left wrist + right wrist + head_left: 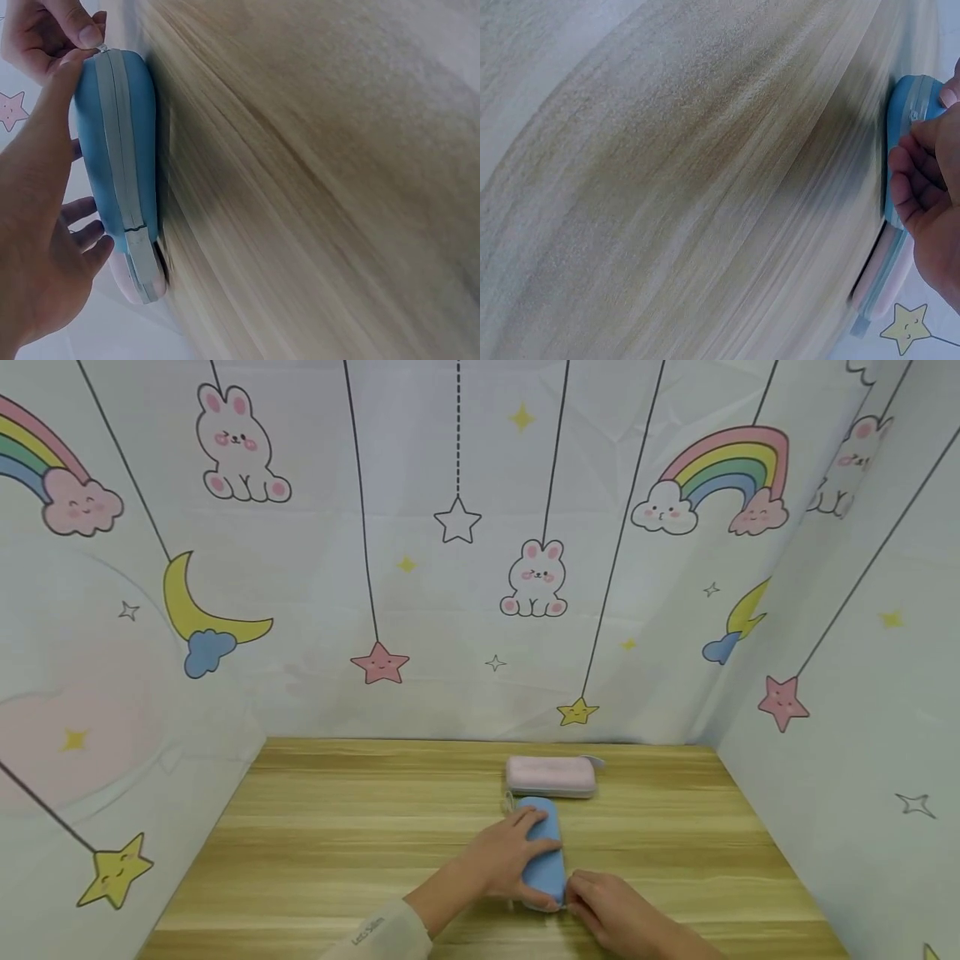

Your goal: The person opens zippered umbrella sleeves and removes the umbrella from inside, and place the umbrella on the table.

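A long, rounded blue zippered case (550,868) lies lengthwise on the table, with a pale zipper band (118,135) along its side. Spread over its top, my left hand (512,856) holds it, the thumb at the near end and the other fingers across the top. At that near end my right hand (611,906) pinches the small zipper pull (103,48) between thumb and fingers. The zipper looks closed along the side seen in the left wrist view. A thin cord loop (509,802) shows by the far left corner.
A pink zippered case (551,776) lies crosswise just beyond the blue one, a grey tab (593,762) at its right end. The wood-grain table (360,827) is bounded at the back and sides by white sheets (450,610) printed with bunnies, stars and rainbows.
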Action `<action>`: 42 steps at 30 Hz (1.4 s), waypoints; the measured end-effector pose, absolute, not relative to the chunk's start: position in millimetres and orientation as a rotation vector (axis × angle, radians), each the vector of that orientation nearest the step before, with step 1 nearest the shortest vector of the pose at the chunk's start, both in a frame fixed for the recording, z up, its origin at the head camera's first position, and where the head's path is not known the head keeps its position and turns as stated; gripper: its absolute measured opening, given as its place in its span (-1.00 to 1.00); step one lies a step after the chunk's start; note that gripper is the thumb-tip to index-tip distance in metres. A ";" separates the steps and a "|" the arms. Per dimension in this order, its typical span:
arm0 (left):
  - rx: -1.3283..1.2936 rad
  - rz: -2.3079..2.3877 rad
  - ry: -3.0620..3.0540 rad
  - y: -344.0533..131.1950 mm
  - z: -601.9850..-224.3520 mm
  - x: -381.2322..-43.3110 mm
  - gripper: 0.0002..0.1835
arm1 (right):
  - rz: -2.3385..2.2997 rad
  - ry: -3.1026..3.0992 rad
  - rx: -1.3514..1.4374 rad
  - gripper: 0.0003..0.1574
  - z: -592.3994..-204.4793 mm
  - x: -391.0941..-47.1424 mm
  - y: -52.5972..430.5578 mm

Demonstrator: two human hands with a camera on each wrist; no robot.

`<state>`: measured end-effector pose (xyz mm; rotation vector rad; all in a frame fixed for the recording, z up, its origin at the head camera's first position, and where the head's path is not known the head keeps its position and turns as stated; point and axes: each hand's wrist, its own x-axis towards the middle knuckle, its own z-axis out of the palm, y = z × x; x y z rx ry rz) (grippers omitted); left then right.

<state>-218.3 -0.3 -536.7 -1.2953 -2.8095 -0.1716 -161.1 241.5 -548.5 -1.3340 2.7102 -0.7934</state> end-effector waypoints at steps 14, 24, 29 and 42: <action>-1.332 -0.112 -2.688 -11.9 -539.6 -222.2 -0.09 | -0.738 2.758 -1.284 -0.84 -549.5 -167.0 247.9; -1.323 -0.126 -2.710 -19.5 -540.2 -225.5 -0.12 | -0.730 2.835 -1.313 -0.81 -553.9 -170.6 250.9; -1.294 -0.098 -2.749 -23.3 -539.1 -226.8 -0.10 | -0.714 2.860 -1.263 -0.83 -553.1 -174.6 253.6; -1.261 -0.025 -2.701 -36.7 -540.0 -229.2 -0.10 | -0.709 2.951 -1.197 -0.82 -558.6 -190.7 263.6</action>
